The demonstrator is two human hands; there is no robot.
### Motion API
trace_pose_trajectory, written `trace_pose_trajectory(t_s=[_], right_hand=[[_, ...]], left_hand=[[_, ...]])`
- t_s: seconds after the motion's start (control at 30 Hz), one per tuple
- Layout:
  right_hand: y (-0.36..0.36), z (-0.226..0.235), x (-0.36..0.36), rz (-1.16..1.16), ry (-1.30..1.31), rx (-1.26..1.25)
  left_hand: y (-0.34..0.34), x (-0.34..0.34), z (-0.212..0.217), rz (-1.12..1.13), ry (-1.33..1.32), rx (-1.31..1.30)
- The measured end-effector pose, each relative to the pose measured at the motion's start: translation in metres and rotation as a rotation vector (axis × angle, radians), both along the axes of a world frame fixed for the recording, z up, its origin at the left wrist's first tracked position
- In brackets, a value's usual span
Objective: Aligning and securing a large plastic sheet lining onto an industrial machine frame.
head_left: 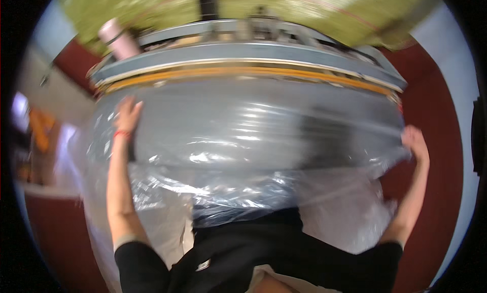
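Note:
A wide sheet of clear plastic film (228, 156) lies over a grey work surface (203, 105) and hangs down over its near edge against my body. On the left, my left hand (128, 114) rests on the film with its fingers stretched out and a red band at the wrist. At the far right edge, my right hand (415, 140) is closed on the film's border, which is drawn taut towards it. Motion smears the picture somewhat.
Along the back of the surface runs a long blue-grey machine bar (243, 52) with an orange strip (243, 71) below it. A pink bottle (119, 39) stands at its left end. Behind lies yellow-green sheeting (314, 9). Reddish-brown floor (431, 191) shows on the right.

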State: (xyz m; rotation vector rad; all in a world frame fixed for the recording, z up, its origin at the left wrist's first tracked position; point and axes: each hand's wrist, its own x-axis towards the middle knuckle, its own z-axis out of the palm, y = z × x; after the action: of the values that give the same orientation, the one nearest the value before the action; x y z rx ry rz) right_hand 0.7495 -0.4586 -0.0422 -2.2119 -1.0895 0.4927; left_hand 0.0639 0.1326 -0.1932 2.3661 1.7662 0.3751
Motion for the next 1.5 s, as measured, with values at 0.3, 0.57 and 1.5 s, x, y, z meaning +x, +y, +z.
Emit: trace_pose_trajectory(t_s=[0.3,0.57,1.5], right_hand=[[0.091,-0.044,-0.100,0.137,-1.012,0.316],[0.008,-0.126,-0.053,-0.452,-0.755,-0.200],[0.206,-0.068,-0.119,0.067,-0.812,0.408]], left_hand=[[0.000,0.008,0.001,0.177,0.239,0.073],[0.051,-0.076,-0.023,0.008,0.237,0.198],[-0.458,-0.410,-0.164,1.350,-0.185,0.278]])
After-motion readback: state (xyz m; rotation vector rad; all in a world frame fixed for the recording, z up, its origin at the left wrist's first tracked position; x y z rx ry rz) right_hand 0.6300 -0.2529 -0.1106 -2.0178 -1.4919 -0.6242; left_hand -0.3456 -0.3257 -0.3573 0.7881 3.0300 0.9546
